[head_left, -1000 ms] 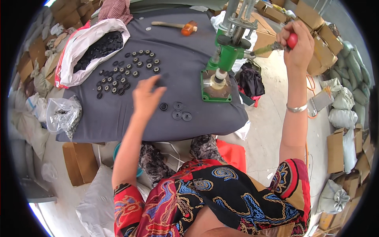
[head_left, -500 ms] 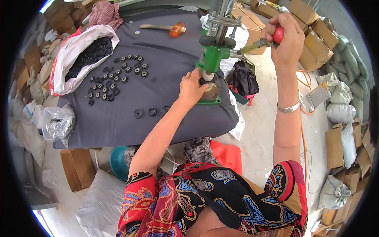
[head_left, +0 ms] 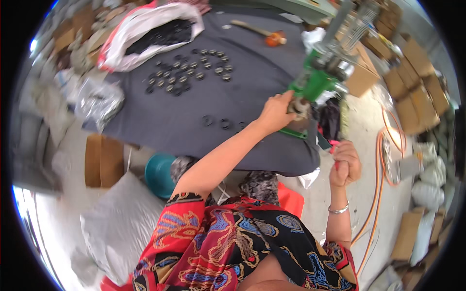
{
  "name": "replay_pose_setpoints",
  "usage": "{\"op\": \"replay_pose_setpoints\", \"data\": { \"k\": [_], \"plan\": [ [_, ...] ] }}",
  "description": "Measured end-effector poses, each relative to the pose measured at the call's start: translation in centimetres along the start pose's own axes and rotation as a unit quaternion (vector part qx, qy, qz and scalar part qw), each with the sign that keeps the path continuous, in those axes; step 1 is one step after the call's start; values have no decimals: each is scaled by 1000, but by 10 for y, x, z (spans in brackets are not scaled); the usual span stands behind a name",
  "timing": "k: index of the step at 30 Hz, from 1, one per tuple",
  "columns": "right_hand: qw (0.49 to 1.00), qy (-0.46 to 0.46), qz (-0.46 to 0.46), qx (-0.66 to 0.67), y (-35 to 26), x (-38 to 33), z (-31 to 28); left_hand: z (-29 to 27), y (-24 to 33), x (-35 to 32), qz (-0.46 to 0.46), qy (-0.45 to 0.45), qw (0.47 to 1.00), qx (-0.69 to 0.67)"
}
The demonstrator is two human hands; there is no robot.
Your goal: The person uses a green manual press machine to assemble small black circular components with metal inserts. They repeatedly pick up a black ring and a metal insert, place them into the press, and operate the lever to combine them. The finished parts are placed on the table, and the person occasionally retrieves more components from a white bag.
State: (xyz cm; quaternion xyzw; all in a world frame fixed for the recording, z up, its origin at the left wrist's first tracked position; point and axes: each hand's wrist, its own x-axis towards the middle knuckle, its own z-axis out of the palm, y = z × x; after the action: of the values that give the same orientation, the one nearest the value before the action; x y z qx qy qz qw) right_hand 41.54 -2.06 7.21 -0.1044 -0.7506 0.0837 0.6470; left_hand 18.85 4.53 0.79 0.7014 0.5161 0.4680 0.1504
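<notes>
My left hand (head_left: 276,114) is at the foot of a green hand press (head_left: 318,82). Its thumb and fingers close in under the ram, and whatever they hold is hidden. My right hand (head_left: 346,162) grips the red knob of the press lever (head_left: 344,119), which points down toward me at the right of the press. Beside my left forearm lie a few black rings (head_left: 224,123) in a row. Farther left, several small round black parts (head_left: 183,79), some with pale metal centres, are spread on the dark cloth (head_left: 160,119).
A white sack (head_left: 116,46) of black parts lies at the far left, with a clear plastic bag (head_left: 99,102) nearer. An orange-headed mallet (head_left: 274,39) rests at the back. Below are a teal basin (head_left: 159,174) and cardboard box (head_left: 102,160); an orange hose (head_left: 376,194) crosses the floor at right.
My right hand has swung the lever from raised to low, toward me. My left hand stays at the press foot. The whole view has shifted, so the table sits higher and farther right.
</notes>
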Motion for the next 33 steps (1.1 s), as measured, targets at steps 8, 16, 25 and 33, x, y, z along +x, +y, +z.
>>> {"op": "replay_pose_setpoints", "data": {
  "k": [8, 16, 25, 33],
  "plan": [
    [993, -19, 86, 75, -8, 43, -7, -161, -68, -48, -11, 210, 949, 233],
    [961, 37, 224, 157, 9, 152, -13, -254, -167, -105, -109, 182, 881, 423],
    [958, 24, 233, 167, 26, 170, -20, -251, -132, -108, -100, 107, 861, 488],
    [959, 15, 228, 169, 31, 171, -22, -247, -135, -86, -102, 26, 871, 480]
  ]
}}
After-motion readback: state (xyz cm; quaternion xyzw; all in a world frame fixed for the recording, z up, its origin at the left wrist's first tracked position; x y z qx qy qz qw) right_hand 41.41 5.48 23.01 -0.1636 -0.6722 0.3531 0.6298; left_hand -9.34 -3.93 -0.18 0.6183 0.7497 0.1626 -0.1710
